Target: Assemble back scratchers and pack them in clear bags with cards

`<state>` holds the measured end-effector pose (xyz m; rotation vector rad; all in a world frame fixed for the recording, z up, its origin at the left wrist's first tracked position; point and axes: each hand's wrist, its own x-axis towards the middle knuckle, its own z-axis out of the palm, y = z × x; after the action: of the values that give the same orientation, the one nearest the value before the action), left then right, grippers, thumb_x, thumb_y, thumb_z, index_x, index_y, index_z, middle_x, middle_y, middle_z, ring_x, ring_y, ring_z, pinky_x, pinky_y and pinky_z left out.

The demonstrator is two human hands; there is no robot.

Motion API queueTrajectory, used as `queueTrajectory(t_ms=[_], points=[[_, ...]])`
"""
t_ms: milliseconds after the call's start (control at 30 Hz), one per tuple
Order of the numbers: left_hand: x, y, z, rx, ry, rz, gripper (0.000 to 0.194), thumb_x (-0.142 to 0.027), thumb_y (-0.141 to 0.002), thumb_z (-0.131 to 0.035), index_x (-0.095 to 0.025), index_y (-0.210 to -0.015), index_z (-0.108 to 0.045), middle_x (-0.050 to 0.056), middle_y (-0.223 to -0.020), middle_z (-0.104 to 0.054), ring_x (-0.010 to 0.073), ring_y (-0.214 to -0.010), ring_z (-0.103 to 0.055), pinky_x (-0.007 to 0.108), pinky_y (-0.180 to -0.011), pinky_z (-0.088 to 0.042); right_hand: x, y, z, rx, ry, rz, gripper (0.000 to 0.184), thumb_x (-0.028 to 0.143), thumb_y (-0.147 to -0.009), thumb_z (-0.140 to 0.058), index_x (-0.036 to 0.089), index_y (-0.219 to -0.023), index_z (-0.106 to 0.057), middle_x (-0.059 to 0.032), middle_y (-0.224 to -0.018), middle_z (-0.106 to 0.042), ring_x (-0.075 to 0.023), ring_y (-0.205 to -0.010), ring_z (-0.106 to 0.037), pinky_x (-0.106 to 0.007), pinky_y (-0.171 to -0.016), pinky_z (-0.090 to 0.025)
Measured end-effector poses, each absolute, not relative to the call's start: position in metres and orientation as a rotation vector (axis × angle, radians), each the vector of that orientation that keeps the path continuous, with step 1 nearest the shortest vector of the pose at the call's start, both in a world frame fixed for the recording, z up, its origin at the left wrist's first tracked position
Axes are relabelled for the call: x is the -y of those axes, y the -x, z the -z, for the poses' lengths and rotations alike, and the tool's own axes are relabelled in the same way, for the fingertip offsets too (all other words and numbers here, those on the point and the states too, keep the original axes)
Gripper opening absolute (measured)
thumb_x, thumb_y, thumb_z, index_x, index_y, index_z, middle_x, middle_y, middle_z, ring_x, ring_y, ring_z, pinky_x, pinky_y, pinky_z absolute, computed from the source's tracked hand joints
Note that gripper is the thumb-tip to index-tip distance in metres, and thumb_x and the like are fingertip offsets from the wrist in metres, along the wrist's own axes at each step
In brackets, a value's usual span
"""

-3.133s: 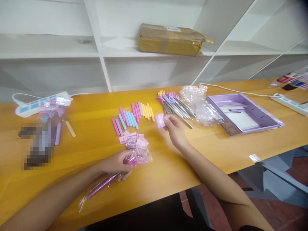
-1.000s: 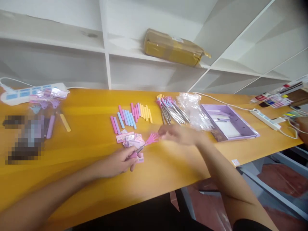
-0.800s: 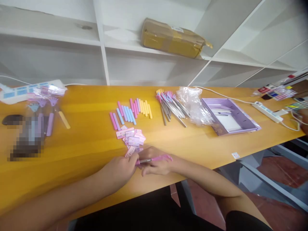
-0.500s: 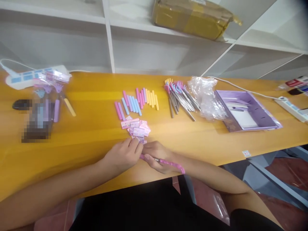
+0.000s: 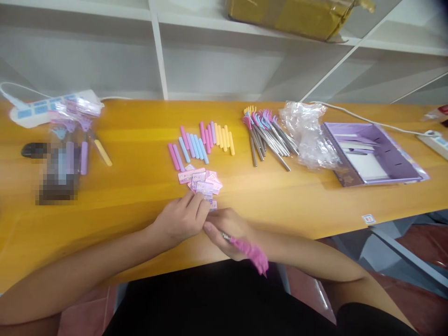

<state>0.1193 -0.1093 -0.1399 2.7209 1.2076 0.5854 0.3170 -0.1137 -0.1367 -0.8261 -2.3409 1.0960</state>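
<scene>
My right hand [image 5: 231, 226] is wrapped round a back scratcher [image 5: 255, 255], whose pink claw head points down toward me, slightly blurred. A short metal piece of its shaft shows by my thumb. My left hand [image 5: 184, 215] is closed right against the right one, around the hidden handle end. Just beyond my fingers lies a loose pile of small pink and purple printed cards [image 5: 205, 187]. Behind it are rows of pink, purple, blue and yellow handle tubes [image 5: 196, 147]. A heap of back scratchers [image 5: 269, 137] with bare metal shafts lies to their right.
Crumpled clear plastic bags [image 5: 310, 135] lie beside a purple box [image 5: 402, 154] with papers inside. At the left are bagged back scratchers [image 5: 84, 156], a dark mouse [image 5: 34, 150] and a power strip [image 5: 42, 111]. Shelves with a taped carton [image 5: 287, 16] stand behind the table.
The back scratcher has turned between my hands, so its pink head now shows broad instead of edge-on and sits lower. My view has shifted slightly; the hands stay together.
</scene>
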Motion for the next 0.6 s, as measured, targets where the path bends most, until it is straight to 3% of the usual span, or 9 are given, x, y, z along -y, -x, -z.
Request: queueTrajectory(t_ms=[100,200,367,500,600], points=[[0.104,-0.115,0.142,-0.957,-2.921,-0.552,0.036,-0.008,-0.106,-0.040,-0.021,-0.077,-0.057,0.006,-0.070,-0.057,0.0214,-0.067,-0.051,0.035,-0.053,-0.027,0.119,-0.315,0.149,2.511,0.716,-0.498,0.031,0.027,-0.101,-0.045,0.021,-0.071,-0.053,-0.0038,-0.065,-0.054,-0.0161,-0.057,-0.042,-0.034,-0.056,-0.028],[0.094,-0.108,0.141,-0.631,-3.128,-0.652,0.033,-0.008,-0.102,-0.049,-0.022,-0.074,-0.055,0.003,-0.065,-0.055,0.0196,-0.061,-0.049,0.035,-0.050,-0.027,0.122,-0.316,0.150,2.518,0.667,-0.284,0.032,0.024,-0.099,-0.048,0.021,-0.068,-0.055,-0.0028,-0.061,-0.053,-0.0154,-0.054,-0.042,-0.033,-0.053,-0.028],[0.085,-0.105,0.134,-0.489,-3.315,-0.891,0.030,-0.005,-0.095,-0.059,-0.022,-0.072,-0.051,-0.001,-0.063,-0.052,0.0170,-0.055,-0.046,0.034,-0.047,-0.026,0.124,-0.319,0.145,2.463,0.651,-0.240,0.033,0.021,-0.101,-0.047,0.018,-0.071,-0.059,-0.0011,-0.063,-0.055,-0.0147,-0.053,-0.047,-0.033,-0.052,-0.032],[0.082,-0.104,0.130,-0.464,-3.324,-0.804,0.028,-0.005,-0.097,-0.057,-0.021,-0.074,-0.054,-0.001,-0.063,-0.054,0.0162,-0.056,-0.047,0.034,-0.049,-0.028,0.122,-0.318,0.142,2.491,0.648,-0.279,0.034,0.021,-0.104,-0.044,0.019,-0.073,-0.059,-0.0010,-0.064,-0.055,-0.0151,-0.055,-0.048,-0.033,-0.053,-0.034],[0.066,-0.080,0.132,-0.652,-3.085,-0.636,0.025,-0.010,-0.100,-0.055,-0.021,-0.078,-0.058,-0.001,-0.064,-0.058,0.0164,-0.059,-0.049,0.032,-0.051,-0.030,0.125,-0.328,0.132,2.461,0.644,-0.368,0.036,0.020,-0.103,-0.040,0.022,-0.068,-0.049,-0.0002,-0.061,-0.048,-0.0149,-0.052,-0.039,-0.035,-0.050,-0.030]])
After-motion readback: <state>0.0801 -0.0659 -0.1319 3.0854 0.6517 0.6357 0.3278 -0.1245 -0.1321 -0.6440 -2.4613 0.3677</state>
